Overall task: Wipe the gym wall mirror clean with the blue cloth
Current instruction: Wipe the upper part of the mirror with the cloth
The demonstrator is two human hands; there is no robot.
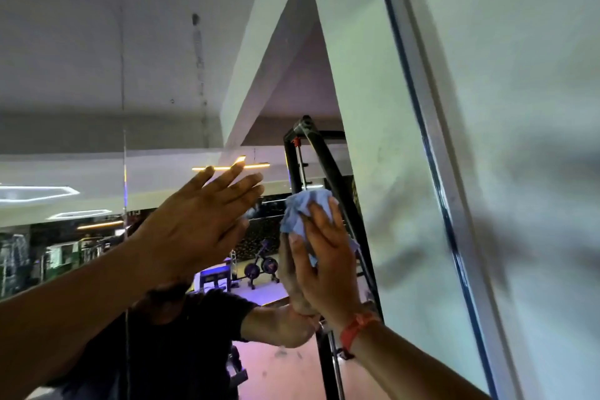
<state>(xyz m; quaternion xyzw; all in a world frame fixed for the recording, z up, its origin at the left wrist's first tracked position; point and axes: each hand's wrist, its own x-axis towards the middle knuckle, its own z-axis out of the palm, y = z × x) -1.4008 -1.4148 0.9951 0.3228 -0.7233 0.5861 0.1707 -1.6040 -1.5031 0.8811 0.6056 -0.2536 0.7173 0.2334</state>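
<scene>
The wall mirror (136, 75) fills most of the view and reflects the gym ceiling, lights and my own body. My right hand (326, 261) presses the crumpled blue cloth (303, 209) flat against the glass with straight fingers, near the mirror's right side. My left hand (198, 221) is raised in front of the glass to the left of the cloth, fingers straight and spread, holding nothing. Whether its palm touches the mirror cannot be told. A red band circles my right wrist.
The mirror's metal frame (431, 127) runs diagonally down the right, with a pale wall (519, 107) beyond it. A black gym rack (300, 140) and exercise bikes (261, 265) show in the reflection. A vertical seam (125, 172) crosses the mirror at left.
</scene>
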